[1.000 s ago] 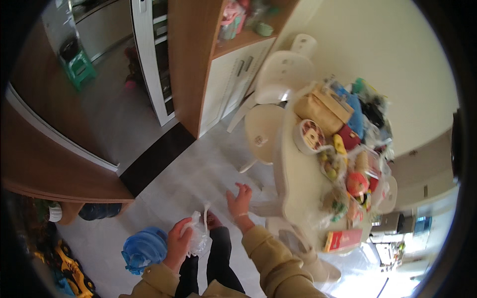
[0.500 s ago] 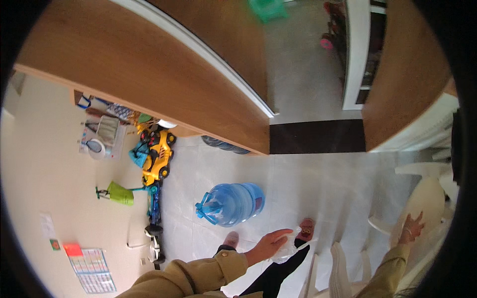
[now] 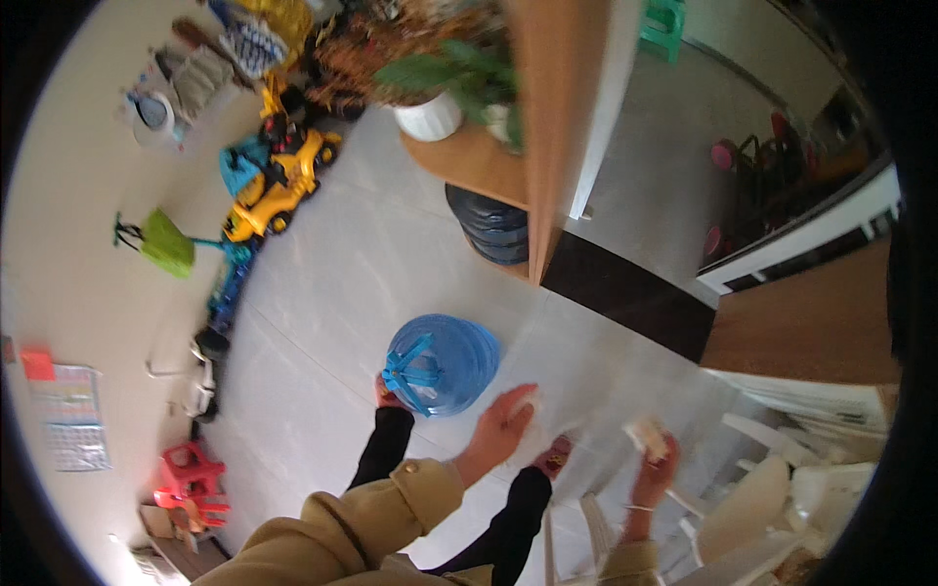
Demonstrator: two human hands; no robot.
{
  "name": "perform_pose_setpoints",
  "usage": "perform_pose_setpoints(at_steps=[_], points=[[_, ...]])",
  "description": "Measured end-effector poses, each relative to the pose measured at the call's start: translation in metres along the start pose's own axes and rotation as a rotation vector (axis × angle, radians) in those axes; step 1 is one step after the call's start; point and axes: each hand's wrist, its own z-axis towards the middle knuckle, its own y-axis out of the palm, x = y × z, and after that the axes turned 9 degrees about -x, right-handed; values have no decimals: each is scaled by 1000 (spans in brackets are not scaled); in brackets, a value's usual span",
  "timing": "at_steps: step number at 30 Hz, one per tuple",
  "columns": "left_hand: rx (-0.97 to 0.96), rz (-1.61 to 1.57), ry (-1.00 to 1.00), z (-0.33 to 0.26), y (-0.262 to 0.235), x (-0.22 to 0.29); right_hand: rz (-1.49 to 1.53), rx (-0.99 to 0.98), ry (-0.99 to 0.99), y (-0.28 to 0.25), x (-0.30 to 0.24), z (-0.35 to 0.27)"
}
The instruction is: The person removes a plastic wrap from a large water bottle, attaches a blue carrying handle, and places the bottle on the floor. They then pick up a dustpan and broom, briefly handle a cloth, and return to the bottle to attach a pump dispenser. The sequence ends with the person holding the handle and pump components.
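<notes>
My left hand is stretched out flat over the pale tiled floor with its fingers apart, just right of a blue water jug that lies on its side. I cannot tell whether its fingertips touch the thin clear plastic bag that spreads between both hands. My right hand is closed on a bunched part of that bag near a white plastic chair. My feet and dark trousers are below the hands.
A wooden partition carries a potted plant, with dark water jugs under it. A dark doormat lies by a doorway. A yellow toy truck and other toys line the left wall. White chairs stand at right.
The view has swung from the table to the floor by the partition. My hands have spread apart; the left one now reaches out beside the blue jug and the right holds the bag.
</notes>
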Motion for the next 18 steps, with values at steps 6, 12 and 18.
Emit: perform_pose_setpoints(at_steps=[6, 12, 18], points=[[-26, 136, 229, 60, -168, 11, 131, -69, -166, 228, -222, 15], [-31, -99, 213, 85, -270, -11, 241, -146, -168, 364, -303, 80], [-111, -251, 218, 129, -263, -39, 4, -55, -253, 388, -297, 151]])
